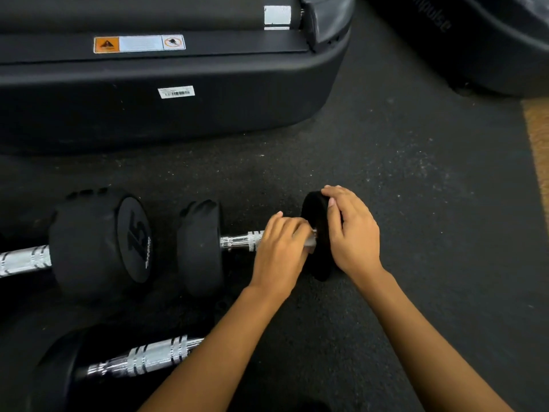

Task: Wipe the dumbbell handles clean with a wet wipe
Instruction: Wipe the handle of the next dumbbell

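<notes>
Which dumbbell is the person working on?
Start at the black treadmill base with the barcode sticker. Of three dumbbells on the floor before it, take the rightmost dumbbell. Only it is held: left hand on the handle, right hand on an end weight.

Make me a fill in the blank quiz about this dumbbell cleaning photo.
1. The left hand grips a dumbbell's ____.
2. The neighbouring dumbbell's end reads ____.
3. ____ dumbbells are in view.
Missing words: handle; 15; three.
</notes>
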`<action>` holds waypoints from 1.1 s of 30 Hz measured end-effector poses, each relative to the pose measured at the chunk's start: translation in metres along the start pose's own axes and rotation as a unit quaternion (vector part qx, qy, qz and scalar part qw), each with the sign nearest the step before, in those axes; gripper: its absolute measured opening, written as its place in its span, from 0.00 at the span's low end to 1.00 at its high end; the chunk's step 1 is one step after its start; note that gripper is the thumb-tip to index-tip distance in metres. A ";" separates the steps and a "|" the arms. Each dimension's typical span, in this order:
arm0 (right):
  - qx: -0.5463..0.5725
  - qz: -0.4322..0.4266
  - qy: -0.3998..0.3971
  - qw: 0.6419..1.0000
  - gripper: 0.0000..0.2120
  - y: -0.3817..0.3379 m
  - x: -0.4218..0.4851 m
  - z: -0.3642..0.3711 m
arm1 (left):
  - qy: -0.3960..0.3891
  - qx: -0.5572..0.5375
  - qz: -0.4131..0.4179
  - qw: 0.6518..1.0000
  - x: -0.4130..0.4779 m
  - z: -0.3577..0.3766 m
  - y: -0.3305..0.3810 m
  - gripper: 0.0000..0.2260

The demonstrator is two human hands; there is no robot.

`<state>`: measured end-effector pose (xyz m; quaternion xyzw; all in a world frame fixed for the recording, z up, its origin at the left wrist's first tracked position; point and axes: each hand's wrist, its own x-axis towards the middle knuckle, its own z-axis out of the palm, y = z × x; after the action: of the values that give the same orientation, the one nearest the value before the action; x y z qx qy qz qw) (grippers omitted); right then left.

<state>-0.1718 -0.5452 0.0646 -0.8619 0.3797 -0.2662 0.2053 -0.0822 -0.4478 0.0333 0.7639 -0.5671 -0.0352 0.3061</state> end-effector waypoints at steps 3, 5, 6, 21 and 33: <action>-0.002 -0.002 -0.001 1.000 0.17 0.000 0.000 0.001 | -0.008 0.005 0.004 1.000 -0.004 -0.005 -0.011 0.14; 0.003 -0.005 0.003 1.000 0.19 -0.001 -0.001 0.002 | -0.007 -0.008 -0.005 1.000 -0.004 -0.005 -0.009 0.13; 0.005 -0.005 0.006 1.000 0.19 -0.001 -0.001 0.002 | -0.008 -0.013 -0.006 1.000 -0.002 -0.003 -0.006 0.13; 0.005 -0.004 0.007 1.000 0.20 0.001 -0.001 0.002 | -0.046 0.068 -0.007 0.997 -0.006 -0.010 0.001 0.17; 0.012 -0.002 0.007 1.000 0.20 0.002 -0.001 0.002 | -0.193 0.057 -0.086 0.976 0.033 -0.018 0.002 0.15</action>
<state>-0.1722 -0.5454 0.0617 -0.8580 0.3763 -0.2776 0.2126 -0.0654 -0.4702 0.0586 0.8044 -0.5491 -0.1761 0.1429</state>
